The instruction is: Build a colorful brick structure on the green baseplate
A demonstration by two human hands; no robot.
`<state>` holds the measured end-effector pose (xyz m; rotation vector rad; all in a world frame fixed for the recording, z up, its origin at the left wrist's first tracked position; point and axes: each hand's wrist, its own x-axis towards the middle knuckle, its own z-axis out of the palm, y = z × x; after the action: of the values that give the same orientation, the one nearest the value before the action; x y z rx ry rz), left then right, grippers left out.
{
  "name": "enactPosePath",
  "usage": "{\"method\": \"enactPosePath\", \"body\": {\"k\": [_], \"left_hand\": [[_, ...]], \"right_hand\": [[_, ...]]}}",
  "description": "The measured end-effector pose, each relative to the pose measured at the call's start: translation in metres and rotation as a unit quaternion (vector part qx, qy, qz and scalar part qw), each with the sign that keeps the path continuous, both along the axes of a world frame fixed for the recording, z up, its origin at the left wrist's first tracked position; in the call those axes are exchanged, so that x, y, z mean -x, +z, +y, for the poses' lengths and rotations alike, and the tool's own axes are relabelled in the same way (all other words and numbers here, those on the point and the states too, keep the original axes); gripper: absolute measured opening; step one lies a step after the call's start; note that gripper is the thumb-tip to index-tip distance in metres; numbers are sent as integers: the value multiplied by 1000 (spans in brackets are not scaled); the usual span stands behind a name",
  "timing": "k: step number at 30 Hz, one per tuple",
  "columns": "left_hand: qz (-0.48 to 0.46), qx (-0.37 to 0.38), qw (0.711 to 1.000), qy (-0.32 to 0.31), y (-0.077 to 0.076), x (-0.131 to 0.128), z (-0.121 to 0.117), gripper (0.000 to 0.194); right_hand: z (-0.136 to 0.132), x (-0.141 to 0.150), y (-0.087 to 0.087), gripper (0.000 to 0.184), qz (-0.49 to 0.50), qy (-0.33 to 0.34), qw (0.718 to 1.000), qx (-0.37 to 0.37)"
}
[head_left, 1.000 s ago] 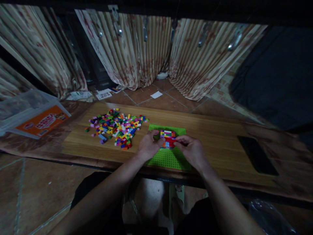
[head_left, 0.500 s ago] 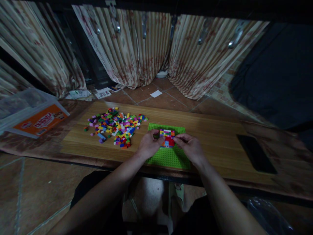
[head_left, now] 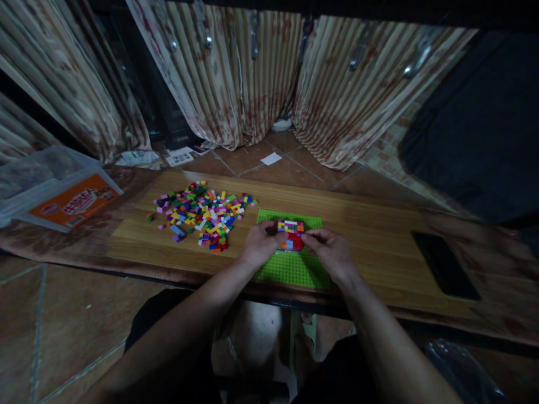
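A small multicoloured toy-brick build [head_left: 290,226] sits over the green studded baseplate [head_left: 295,273]. Its far part has white, yellow, green and orange bricks; red and light blue show nearer me. My left hand [head_left: 261,244] is closed on the build's left side, with the thumb lying over its edge. At the right edge, my right hand [head_left: 330,251] has its thumb and finger pinched together against the build. Whether a separate small brick is between those fingertips is too small to tell. The fingers hide parts of both sides.
Loose toy bricks [head_left: 206,216] lie heaped on the left of the wooden board [head_left: 374,241]. A clear plastic box with an orange label [head_left: 76,203] stands farther left. A black phone-like slab [head_left: 445,265] lies at the right end. Striped curtains [head_left: 269,73] hang beyond.
The whole view has shifted slightly, so the scene sits a little farther right. Both hands stay at the build, with hardly any movement against it.
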<state>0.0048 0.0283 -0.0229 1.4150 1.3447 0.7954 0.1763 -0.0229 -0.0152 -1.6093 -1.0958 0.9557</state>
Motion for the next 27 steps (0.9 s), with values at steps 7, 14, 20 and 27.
{"method": "enactPosePath", "body": {"k": [7,14,20,27], "left_hand": [[-25,28,999,25,6,-4,-1,36],[21,-5,1000,20,14,-3,-4,36],[-14,-22,999,21,1,-1,-5,43],[11,-83,996,26,29,59,20,26]], "right_hand": [[0,3,-1,32,32,-14,999,6],[1,2,-5,32,34,10,999,-2],[-1,1,-1,39,41,0,999,1],[-1,-13,17,38,-13,-97,993,-66]]}}
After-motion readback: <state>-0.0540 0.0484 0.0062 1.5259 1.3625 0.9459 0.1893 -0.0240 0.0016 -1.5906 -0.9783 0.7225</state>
